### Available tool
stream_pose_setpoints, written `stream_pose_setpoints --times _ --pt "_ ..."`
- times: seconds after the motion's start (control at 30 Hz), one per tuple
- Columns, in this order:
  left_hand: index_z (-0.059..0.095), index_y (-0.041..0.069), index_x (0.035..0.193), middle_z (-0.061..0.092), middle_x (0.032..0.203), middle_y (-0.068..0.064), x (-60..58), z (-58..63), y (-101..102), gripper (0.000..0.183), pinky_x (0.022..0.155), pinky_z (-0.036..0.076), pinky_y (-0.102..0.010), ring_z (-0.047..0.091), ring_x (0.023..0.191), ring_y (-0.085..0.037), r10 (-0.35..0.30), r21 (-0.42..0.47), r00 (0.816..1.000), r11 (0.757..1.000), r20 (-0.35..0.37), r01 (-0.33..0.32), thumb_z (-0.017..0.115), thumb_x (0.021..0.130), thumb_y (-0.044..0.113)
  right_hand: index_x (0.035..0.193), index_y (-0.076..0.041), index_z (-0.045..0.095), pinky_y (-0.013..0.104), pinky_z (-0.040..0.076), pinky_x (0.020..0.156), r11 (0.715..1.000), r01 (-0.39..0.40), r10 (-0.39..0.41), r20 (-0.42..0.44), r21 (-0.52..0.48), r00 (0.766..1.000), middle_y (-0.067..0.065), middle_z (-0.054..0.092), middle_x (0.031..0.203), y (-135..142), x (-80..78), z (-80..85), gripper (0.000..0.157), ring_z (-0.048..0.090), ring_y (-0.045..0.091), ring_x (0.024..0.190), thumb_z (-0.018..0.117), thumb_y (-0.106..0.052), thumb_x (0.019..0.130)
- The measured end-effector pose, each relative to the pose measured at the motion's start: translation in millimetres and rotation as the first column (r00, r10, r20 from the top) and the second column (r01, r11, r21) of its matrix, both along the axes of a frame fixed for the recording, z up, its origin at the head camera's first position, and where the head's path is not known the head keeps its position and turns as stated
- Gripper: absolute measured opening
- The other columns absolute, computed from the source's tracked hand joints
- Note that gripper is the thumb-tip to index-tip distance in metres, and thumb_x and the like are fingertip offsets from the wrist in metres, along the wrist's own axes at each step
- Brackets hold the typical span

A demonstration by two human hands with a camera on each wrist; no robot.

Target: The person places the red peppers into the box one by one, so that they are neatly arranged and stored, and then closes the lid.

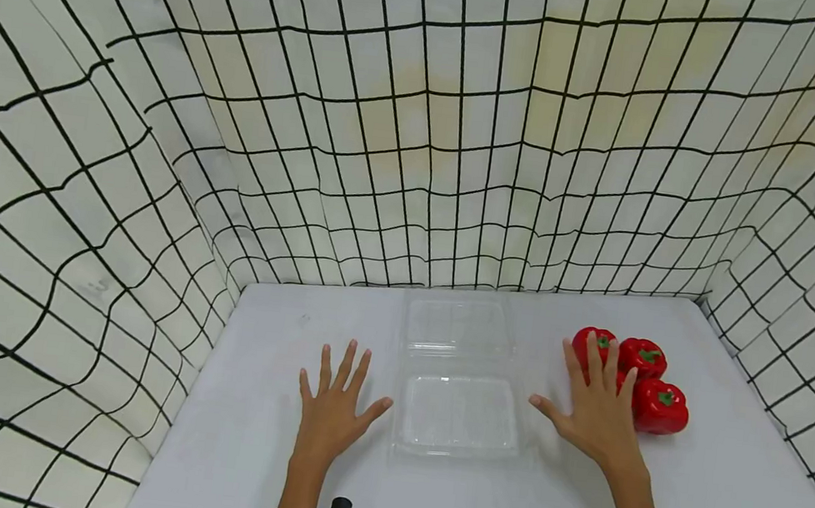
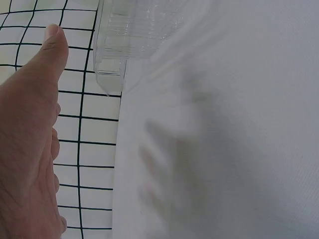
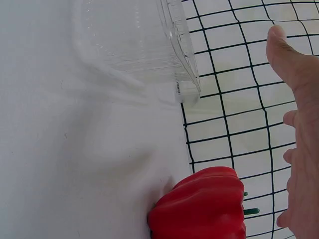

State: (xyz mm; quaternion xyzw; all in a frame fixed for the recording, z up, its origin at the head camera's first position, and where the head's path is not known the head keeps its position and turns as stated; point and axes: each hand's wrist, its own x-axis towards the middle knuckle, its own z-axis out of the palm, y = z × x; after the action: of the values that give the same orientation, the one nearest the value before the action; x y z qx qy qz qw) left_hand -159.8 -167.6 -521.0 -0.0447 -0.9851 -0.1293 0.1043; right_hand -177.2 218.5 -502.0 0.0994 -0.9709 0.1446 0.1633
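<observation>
L hand [image 1: 331, 420] & R hand [image 1: 600, 417]: fingers spread, nothing held. Glossy red lobed bell peppers [image 1: 660, 408] cld roll if knocked.

Black-gridded pale walls [image 1: 460, 126] beyond a white table [image 1: 439, 505]

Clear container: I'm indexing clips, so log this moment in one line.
left grip: spread, empty | right grip: spread, empty, near red peppers | clear container: opened, on white table
</observation>
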Motion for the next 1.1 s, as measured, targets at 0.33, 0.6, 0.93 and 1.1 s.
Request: stream_pose_setpoints --times 0.33,0.6,0.93,1.1 --pt "0.029 0.022 0.155 0.016 0.165 -0.002 3.7 -4.7 7.1 0.088 0.112 0.009 -0.075 0.005 0.152 -0.04 -0.025 0.007 1.0 1.0 -0.005 0.025 0.056 0.085 0.068 0.153 -0.014 0.031 0.076 0.008 0.112 0.998 0.013 -0.019 -0.083 -0.063 0.996 0.024 0.022 0.158 5.5 -0.6 6.8 0.1 0.008 0.046 0.149 0.078 -0.048 0.072" --pt "0.022 0.015 0.157 0.012 0.166 -0.004 8.9 -8.9 15.9 0.09 0.114 0.013 -0.073 0.003 0.151 -0.042 -0.1 0.16 0.993 0.983 0.066 0.088 0.059 0.088 0.06 0.145 -0.006 0.043 0.075 0.031 0.103 0.972 0.092 -0.139 -0.212 -0.218 0.967 0.023 0.033 0.153 16.0 2.1 9.3 0.084 0.022 0.042 0.147 0.083 -0.023 0.074" --pt "0.005 0.017 0.159 -0.002 0.166 0.003 21.2 -23.5 26.6 0.096 0.118 0.018 -0.063 0.003 0.153 -0.03 -0.303 0.596 0.941 0.787 0.15 0.158 0.069 0.09 0.038 0.143 -0.006 0.046 0.068 0.04 0.1 0.765 0.361 -0.488 -0.114 -0.534 0.865 0.014 0.031 0.155 38.1 9.3 11.7 0.056 0.017 0.025 0.15 0.064 -0.021 0.092" --pt "0.005 0.017 0.159 -0.002 0.167 0.002 26.2 -33.5 32.7 0.102 0.121 0.018 -0.057 0.005 0.153 -0.024 -0.31 0.65 0.94 0.745 0.142 0.148 0.074 0.086 0.038 0.151 -0.012 0.034 0.065 0.039 0.105 0.648 0.487 -0.561 0.065 -0.586 0.825 0.012 0.022 0.159 49.9 13.3 9.3 0.06 0.013 0.024 0.15 0.056 -0.027 0.097"
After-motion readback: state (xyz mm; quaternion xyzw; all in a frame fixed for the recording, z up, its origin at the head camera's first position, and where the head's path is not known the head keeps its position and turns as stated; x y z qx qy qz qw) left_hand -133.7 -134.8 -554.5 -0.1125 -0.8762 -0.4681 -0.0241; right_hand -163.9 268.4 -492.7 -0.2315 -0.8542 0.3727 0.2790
